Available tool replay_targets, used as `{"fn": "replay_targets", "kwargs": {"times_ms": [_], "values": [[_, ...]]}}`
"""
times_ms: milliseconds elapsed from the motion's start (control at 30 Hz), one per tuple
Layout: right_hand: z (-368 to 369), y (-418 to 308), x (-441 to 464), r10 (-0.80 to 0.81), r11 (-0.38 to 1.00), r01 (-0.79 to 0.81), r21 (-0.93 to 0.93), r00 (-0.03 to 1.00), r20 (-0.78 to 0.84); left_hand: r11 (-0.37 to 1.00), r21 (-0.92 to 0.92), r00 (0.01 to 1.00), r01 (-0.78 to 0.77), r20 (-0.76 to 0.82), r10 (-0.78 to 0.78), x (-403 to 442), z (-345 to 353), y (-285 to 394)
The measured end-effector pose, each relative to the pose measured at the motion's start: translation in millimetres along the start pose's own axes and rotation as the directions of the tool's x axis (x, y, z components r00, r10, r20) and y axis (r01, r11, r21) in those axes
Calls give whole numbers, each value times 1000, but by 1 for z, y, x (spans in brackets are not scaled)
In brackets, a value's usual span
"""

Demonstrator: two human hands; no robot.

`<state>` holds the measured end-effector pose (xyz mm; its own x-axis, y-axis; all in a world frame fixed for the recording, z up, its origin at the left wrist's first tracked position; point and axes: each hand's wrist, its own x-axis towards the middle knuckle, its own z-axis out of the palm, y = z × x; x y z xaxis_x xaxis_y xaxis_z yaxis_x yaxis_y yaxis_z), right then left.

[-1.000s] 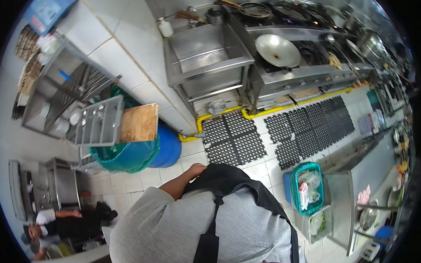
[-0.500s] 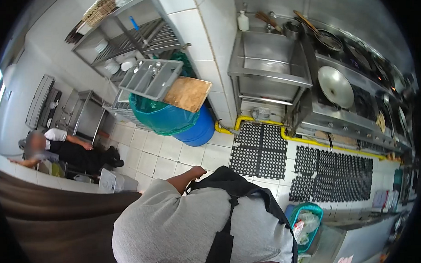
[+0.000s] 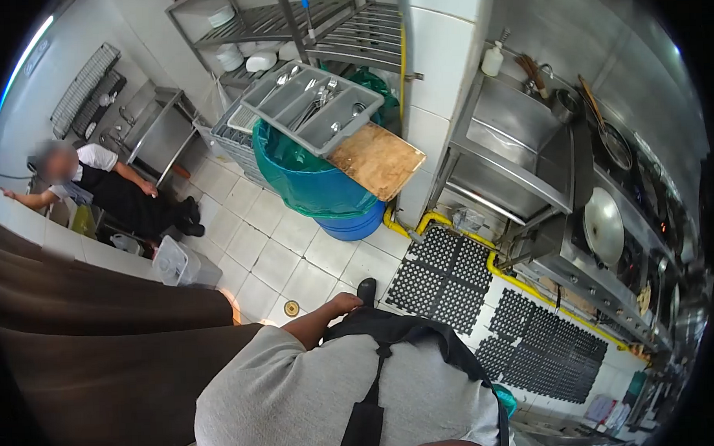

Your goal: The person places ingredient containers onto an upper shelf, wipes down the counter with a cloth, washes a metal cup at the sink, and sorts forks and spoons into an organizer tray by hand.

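My left hand (image 3: 346,303) hangs in front of me, beside the black apron (image 3: 408,325) over my grey shirt. Its fingers look curled in, and nothing shows in them. Just past it is a black shoe (image 3: 366,291) on the tiles. My right hand is out of view; only a strip of bare skin shows at the bottom edge. Ahead stands a blue bin (image 3: 353,225) with a green liner (image 3: 292,174). Over its top rest a grey cutlery tray (image 3: 290,115) with spoons and other utensils, and a worn wooden board (image 3: 378,161).
A co-worker (image 3: 128,192) is by the left wall, near a clear plastic tub (image 3: 173,261). A brown curtain (image 3: 100,303) hangs close on my left. On the right are a steel sink (image 3: 499,135), a stove with a wok (image 3: 603,226), yellow pipe (image 3: 524,284) and black rubber mats (image 3: 445,275).
My view has swung left, so the bin, tray and sink appear further right. A shoe and a floor drain now show. The liner-covered waste basket at lower right is mostly hidden.
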<state>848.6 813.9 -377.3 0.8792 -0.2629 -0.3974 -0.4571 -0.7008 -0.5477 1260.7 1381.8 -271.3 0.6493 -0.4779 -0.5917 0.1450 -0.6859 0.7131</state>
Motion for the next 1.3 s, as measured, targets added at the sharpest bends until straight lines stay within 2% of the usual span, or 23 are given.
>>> {"fn": "replay_targets", "kwargs": {"times_ms": [33, 100, 133, 167, 267, 367, 400, 433, 467, 500, 567, 600, 633, 700, 733, 767, 833, 900, 1000, 1100, 1233, 1267, 1300], "values": [[-4, -2, 14, -186, 967, 177, -181, 982, -32, 942, -196, 962, 271, 13, -274, -11, -13, 14], [-21, -18, 55, -313, 895, 299, -330, 950, 11, 859, -385, 922, 338, -48, -385, -24, -31, 11], [-27, -38, 80, 82, 948, -110, 300, 991, 105, 810, -450, 897, 376, -42, -440, -26, -39, 3], [-36, -65, 100, 332, 465, -519, 717, 853, 403, 755, -509, 868, 413, -30, -495, -28, -46, -5], [-96, -179, 137, 416, 689, -508, 518, 861, 291, 704, -557, 860, 441, 38, -509, -37, -63, -22], [-136, -261, 176, 174, 954, -247, 171, 920, 352, 510, -791, 932, 338, 207, -297, -57, -80, -2], [-126, -272, 197, 360, 768, -510, 388, 844, 397, 603, -771, 979, 205, 163, -124, -32, -49, -62], [-129, -306, 204, 421, 652, -561, 510, 827, 372, 658, -752, 992, 45, 111, 59, -11, -23, -113], [-134, -338, 214, 437, 678, -560, 476, 828, 352, 667, -736, 970, -117, 58, 234, 2, -8, -146], [-138, -366, 226, 446, 704, -555, 442, 831, 333, 667, -736, 970, -116, 60, 234, 2, -15, -146], [-132, -394, 251, 393, 764, -507, 400, 856, 335, 352, -903, 962, 245, 273, 31, -26, -44, -117], [-132, -406, 265, 393, 738, -548, 393, 823, 410, 637, -769, 983, 53, 153, 102, -56, -69, -91], [-133, -422, 277, 391, 737, -547, 396, 824, 410, 640, -767, 983, 53, 152, 101, -61, -82, -85], [-140, -459, 294, 249, 918, -377, 125, 792, 557, 542, -808, 945, 232, 319, 72, -65, -102, -68], [-136, -459, 313, 126, 982, -188, 26, 747, 653, 431, -803, 901, 412, 430, -61, -74, -121, -50], [-141, -477, 322, 126, 982, -187, 24, 744, 657, 552, -737, 901, 389, 430, -61, -75, -144, -40], [-167, -571, 325, -79, 960, 266, -87, 556, 827, 754, -582, 918, 306, 390, -71, -73, -193, -15], [-186, -637, 331, -77, 986, 165, -10, 511, 856, 774, -600, 947, 201, 321, 4, -69, -246, 40], [-227, -759, 329, -247, 948, 295, 120, 443, 862, 684, -722, 957, -103, 115, 267, -63, -315, 137], [-227, -849, 348, -717, 679, 583, 445, 401, 570, 648, -656, 912, -387, -168, 375, -66, -414, 243], [-195, -940, 400, -882, 467, 854, 229, 470, 43, 771, -351, 755, -532, -609, 244, -4, -522, 293], [-179, -941, 408, -881, 467, 854, 228, 472, 35, 864, -145, 665, -483, -702, 254, 30, -540, 279], [-165, -942, 418, -857, 513, 849, 123, 514, 30, 860, -138, 663, -491, -699, 267, 51, -545, 265]]}}
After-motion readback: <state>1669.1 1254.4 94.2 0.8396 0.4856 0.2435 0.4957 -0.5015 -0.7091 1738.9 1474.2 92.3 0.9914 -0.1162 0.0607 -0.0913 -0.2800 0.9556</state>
